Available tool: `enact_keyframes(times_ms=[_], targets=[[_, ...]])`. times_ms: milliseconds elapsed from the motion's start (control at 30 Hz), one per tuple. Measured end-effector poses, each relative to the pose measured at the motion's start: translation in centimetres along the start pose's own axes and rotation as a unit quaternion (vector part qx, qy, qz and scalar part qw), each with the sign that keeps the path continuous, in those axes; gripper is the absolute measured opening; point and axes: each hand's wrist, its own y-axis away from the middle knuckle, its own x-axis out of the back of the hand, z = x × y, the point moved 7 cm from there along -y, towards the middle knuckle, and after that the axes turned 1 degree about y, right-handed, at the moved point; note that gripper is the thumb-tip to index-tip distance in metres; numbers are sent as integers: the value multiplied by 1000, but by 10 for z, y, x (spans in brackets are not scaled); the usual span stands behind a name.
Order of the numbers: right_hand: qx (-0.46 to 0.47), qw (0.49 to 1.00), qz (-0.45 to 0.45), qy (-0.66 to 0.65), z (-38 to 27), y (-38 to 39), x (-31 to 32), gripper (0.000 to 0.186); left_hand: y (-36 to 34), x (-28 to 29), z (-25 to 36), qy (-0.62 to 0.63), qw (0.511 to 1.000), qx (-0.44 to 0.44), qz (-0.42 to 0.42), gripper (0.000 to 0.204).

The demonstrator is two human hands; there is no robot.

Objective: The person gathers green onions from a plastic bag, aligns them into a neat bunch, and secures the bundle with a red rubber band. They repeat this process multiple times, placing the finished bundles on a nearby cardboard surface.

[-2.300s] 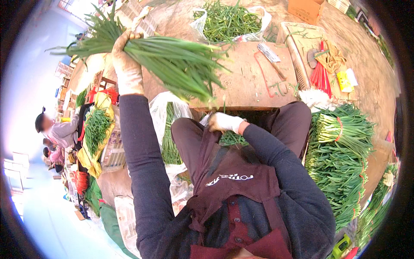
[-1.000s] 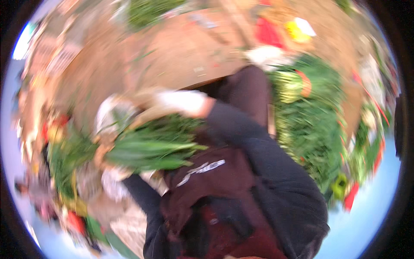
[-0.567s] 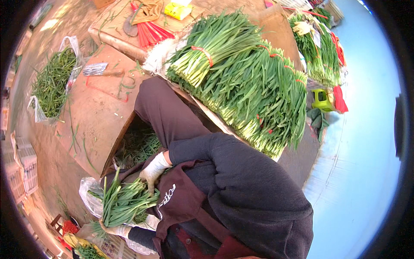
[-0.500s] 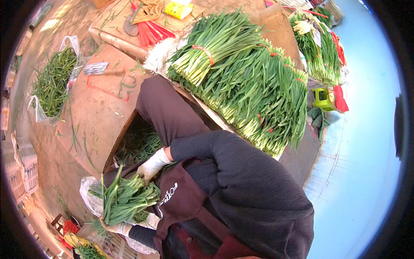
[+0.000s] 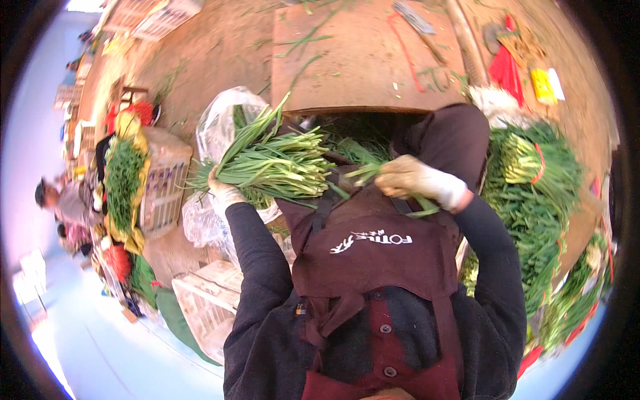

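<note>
My left hand (image 5: 223, 191), in a whitish glove, is wrapped round the leafy end of a thick bunch of garlic chives (image 5: 283, 163). The pale cut ends of that bunch point right, above my lap. My gloved right hand (image 5: 415, 180) is closed on a few chive stalks (image 5: 363, 175), held apart from the main bunch over my brown apron (image 5: 373, 267). Loose greens (image 5: 357, 147) lie in the dark gap beneath the board, between my knees.
Ahead is a wooden board (image 5: 347, 73) with a broad-bladed knife (image 5: 417, 20). Tied chive bundles (image 5: 527, 180) are stacked at right. A clear plastic bag (image 5: 223, 117) and crates (image 5: 167, 177) stand left. Another person (image 5: 67, 200) is at the far left.
The view has swung round to the left. My right hand has moved away from the big bunch and holds a few stalks apart, while my left hand keeps the bunch.
</note>
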Motion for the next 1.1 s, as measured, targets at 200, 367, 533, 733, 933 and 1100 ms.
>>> enact_keyframes(times_ms=[200,367,533,733,933,1100], targets=[[133,960,246,-12,-24,-55,49,31,22,-3,7,51,998,-15,-13,20],[57,950,196,235,-22,-194,28,54,49,-52,33,112,985,-36,-124,12],[256,926,230,153,-56,-219,4,36,81,-115,53,139,958,-42,-248,22],[279,908,130,284,-65,-162,-7,28,77,-118,51,169,962,-2,-213,18],[193,979,58,3,-86,-25,7,26,54,-78,39,179,959,-16,-218,15],[212,914,230,259,-87,-77,-2,32,59,-80,31,194,963,-31,-182,18]])
